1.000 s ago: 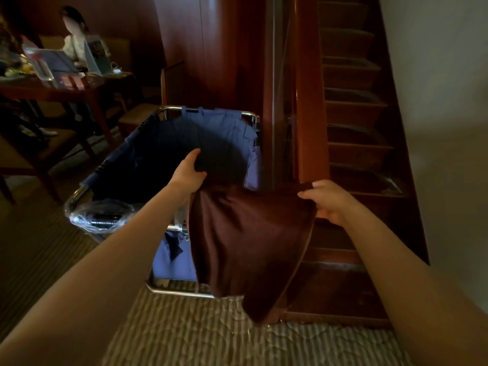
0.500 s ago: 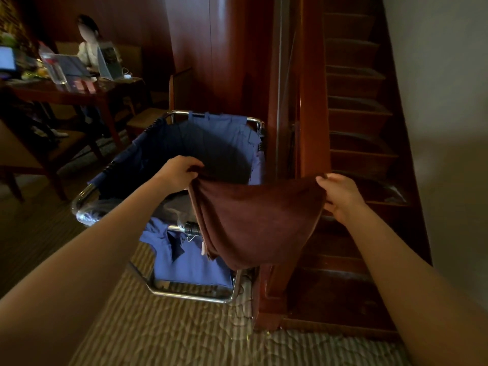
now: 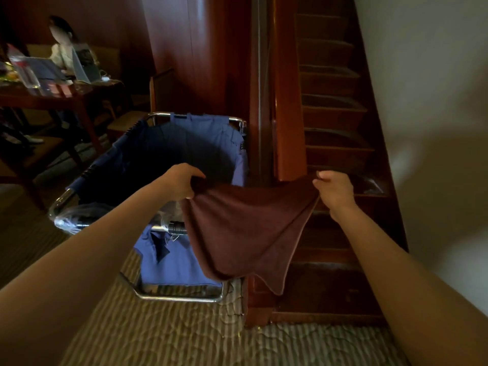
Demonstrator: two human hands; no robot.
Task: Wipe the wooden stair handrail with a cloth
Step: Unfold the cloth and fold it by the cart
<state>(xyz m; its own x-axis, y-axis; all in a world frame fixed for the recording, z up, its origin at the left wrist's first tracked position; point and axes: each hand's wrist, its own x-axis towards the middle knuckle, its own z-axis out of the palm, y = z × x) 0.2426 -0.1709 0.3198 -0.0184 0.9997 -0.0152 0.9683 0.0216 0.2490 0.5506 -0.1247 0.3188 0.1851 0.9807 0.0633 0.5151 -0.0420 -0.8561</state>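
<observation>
At the foot of the stairs, we hold a brown cloth (image 3: pixel 245 228) stretched between both hands.

Our left hand (image 3: pixel 182 182) pinches one top corner above the blue laundry cart (image 3: pixel 169 159), and our right hand (image 3: pixel 334 190) pinches the other, just in front of the lower end of the wooden handrail (image 3: pixel 287 101); the rest of the cloth hangs down in a loose fold, clear of the striped carpet (image 3: pixel 163 336). Stair steps (image 3: pixel 332 112) rise beyond, and a person sits at a table (image 3: pixel 52 99) far left.
</observation>
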